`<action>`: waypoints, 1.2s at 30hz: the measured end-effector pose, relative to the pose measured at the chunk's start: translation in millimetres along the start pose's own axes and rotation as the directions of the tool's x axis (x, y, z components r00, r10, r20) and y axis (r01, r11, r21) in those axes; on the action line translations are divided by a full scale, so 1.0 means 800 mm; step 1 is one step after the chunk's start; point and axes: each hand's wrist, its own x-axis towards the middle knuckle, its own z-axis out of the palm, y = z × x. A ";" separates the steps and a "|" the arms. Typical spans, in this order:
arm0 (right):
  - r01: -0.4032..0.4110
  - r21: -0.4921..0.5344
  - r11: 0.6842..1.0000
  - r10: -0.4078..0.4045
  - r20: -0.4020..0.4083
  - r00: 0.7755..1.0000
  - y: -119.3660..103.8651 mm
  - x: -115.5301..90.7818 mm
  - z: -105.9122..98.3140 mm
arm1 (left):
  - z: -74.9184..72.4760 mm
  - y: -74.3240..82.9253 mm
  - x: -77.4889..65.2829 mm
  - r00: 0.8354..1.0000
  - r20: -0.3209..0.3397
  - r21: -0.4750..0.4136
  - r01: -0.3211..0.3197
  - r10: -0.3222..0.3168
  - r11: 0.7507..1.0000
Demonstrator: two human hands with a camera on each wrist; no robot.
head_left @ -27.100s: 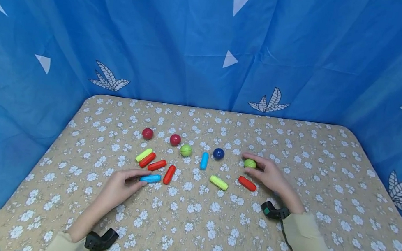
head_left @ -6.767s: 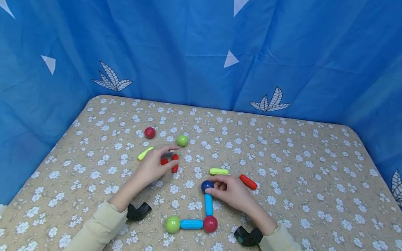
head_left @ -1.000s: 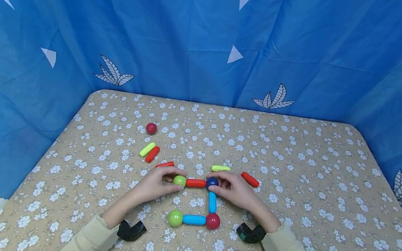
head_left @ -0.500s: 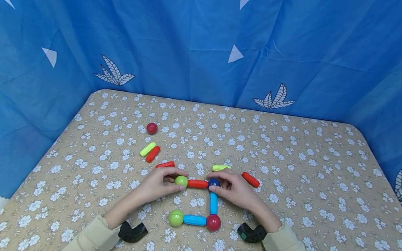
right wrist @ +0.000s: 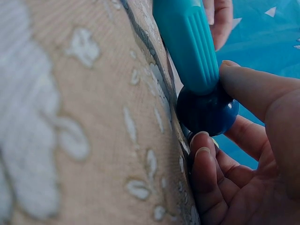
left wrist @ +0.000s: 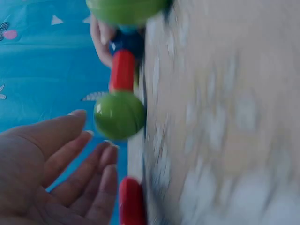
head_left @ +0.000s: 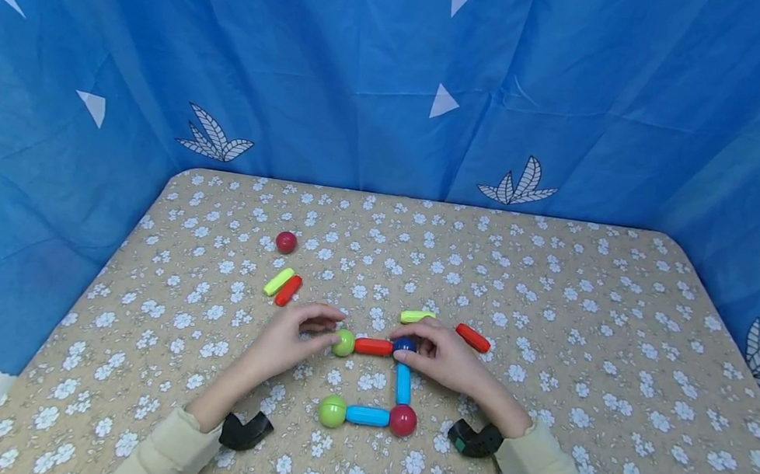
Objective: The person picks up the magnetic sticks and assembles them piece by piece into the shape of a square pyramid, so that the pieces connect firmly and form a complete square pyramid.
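Observation:
My right hand [head_left: 444, 356] pinches the dark blue ball [right wrist: 206, 112] at a corner of a chain of balls and rods. A red rod [head_left: 373, 347] runs left from it to a green ball [head_left: 344, 342]. Toward me, a blue rod [head_left: 403, 384] joins it to a red ball [head_left: 403, 420]; a second blue rod [head_left: 367, 416] ends at another green ball [head_left: 332, 411]. My left hand [head_left: 290, 342] is just left of the upper green ball, fingers loosely spread, with a gap to the ball in the left wrist view. A loose red rod [left wrist: 131, 201] lies beside that hand.
On the flowered tablecloth [head_left: 557, 288], a loose red ball [head_left: 285, 242], a yellow-green rod [head_left: 279, 281] and a red rod [head_left: 288, 291] lie back left. Another yellow-green rod [head_left: 418, 317] and red rod [head_left: 472, 337] lie behind the right hand. Blue curtain [head_left: 343, 68] surrounds the table.
Since 6.8 s ago, a red rod and green ball joined the chain. Within the last half second my left hand let go of that ball and drew slightly left; the right hand stayed.

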 end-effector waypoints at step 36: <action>0.037 0.037 0.999 -0.036 -0.015 0.999 0.003 0.000 0.001 | -0.019 0.006 0.002 0.977 -0.100 0.048 0.193 -0.188 0.980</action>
